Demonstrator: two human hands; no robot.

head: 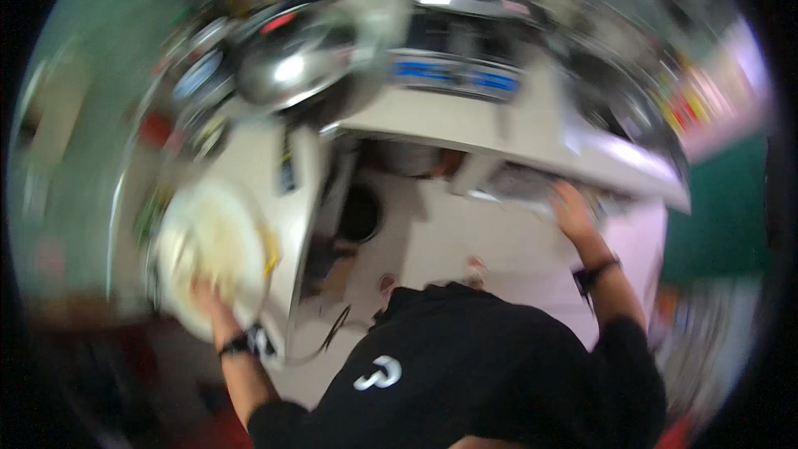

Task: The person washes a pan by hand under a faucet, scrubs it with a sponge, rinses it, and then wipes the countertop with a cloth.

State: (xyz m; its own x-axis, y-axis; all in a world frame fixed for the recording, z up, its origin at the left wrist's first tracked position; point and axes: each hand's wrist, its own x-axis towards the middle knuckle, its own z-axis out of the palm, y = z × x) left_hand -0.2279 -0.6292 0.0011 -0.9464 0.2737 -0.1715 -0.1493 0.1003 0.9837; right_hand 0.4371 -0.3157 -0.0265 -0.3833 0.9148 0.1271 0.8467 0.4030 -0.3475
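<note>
The whole view is blurred by motion. On the left counter lies a round whitish cutting board [218, 218]. My left hand [211, 299] is over its near part, close to a pale object [181, 251] that I cannot identify; whether the fingers grip it is unclear. My right hand [572, 211] is held out on the right, just below the front edge of the worktop [449, 117]. Nothing shows in it, and its fingers look loosely spread. Under that edge, near the right fingertips, is a greyish flat object [517, 184], too blurred to name.
A gas stove [455, 78] with a blue-marked front stands on the worktop, beside a large shiny metal wok or lid [293, 68]. A dark-handled tool [286, 165] lies on the left counter. A dark round container [360, 213] sits beneath it. A cable [305, 360] hangs near my left wrist.
</note>
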